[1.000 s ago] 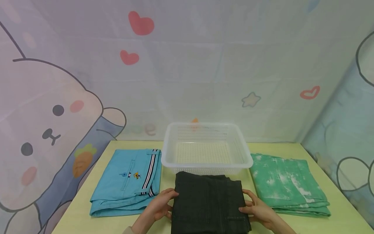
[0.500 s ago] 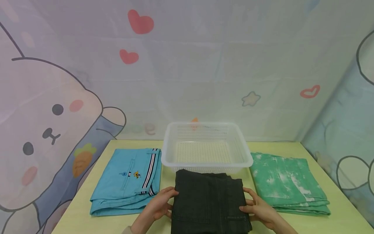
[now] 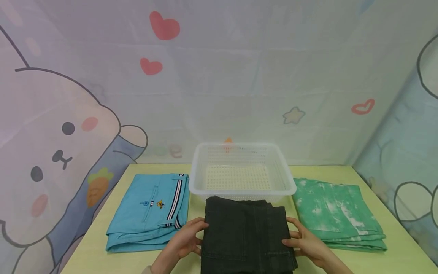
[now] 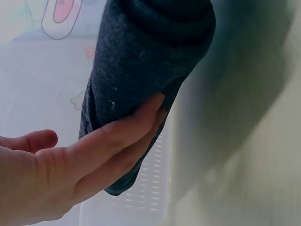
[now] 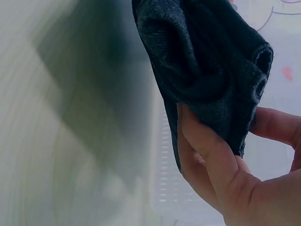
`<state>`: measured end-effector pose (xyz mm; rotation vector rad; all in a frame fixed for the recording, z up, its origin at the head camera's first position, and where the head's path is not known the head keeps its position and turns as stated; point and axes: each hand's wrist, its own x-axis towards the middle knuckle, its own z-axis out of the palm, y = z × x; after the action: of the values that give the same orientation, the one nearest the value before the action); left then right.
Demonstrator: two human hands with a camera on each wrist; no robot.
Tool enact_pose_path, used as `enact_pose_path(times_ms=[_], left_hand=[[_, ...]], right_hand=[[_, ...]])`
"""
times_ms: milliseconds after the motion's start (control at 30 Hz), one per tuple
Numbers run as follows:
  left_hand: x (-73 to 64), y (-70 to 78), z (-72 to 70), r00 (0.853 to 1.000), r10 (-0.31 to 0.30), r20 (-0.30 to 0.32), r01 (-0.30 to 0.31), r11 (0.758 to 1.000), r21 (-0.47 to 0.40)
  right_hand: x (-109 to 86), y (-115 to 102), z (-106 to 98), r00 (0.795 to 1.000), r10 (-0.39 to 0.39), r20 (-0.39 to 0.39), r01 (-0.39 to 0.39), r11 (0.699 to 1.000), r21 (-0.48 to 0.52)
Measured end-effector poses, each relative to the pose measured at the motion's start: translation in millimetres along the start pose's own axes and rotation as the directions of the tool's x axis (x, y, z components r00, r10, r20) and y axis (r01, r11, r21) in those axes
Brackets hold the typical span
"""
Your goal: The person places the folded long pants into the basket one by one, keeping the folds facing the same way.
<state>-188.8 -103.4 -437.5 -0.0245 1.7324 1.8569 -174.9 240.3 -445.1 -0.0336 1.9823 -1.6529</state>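
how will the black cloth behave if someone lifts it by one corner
The black cloth would probably sag, since its folds curve softly. It may unfold too, as its layers look loose at the edges. Its matte surface suggests little slip.

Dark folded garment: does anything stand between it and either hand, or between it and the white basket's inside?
Left hand and right hand hold the garment directly; beyond it, only the white basket's near wall visibly intervenes.

Pale cloth backdrop (image 3: 219, 95) with red hearts (image 3: 165, 27) and a cartoon animal (image 3: 82, 160) behind a light-yellow table (image 3: 90, 255).
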Motion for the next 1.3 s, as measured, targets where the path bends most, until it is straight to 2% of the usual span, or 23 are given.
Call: enact_pose_path(times_ms=[400,867,1100,1300], left_hand=[[-6.5,5.7,3.0,1.000,0.002,0.002,-0.002,0.999,-0.044],[-13.4,16.1,2.8,0.996,0.035,0.083,-0.028,0.996,-0.085],[-15.3,16.8,2.6,0.995,0.043,0.095,-0.033,0.993,-0.112],[-17.0,18.1,3.4,0.995,0.026,0.098,-0.014,0.993,-0.121]], right_hand=[[-6.1,-6.8,-0.1,1.000,-0.012,0.003,0.012,1.000,0.013],[-14.0,-17.8,-1.6,1.000,-0.028,-0.002,0.028,0.999,-0.023],[-17.5,-21.3,-3.4,0.998,-0.053,0.024,0.054,0.998,-0.013],[-18.3,-19.9,-5.1,0.997,-0.066,0.033,0.066,0.998,0.001]])
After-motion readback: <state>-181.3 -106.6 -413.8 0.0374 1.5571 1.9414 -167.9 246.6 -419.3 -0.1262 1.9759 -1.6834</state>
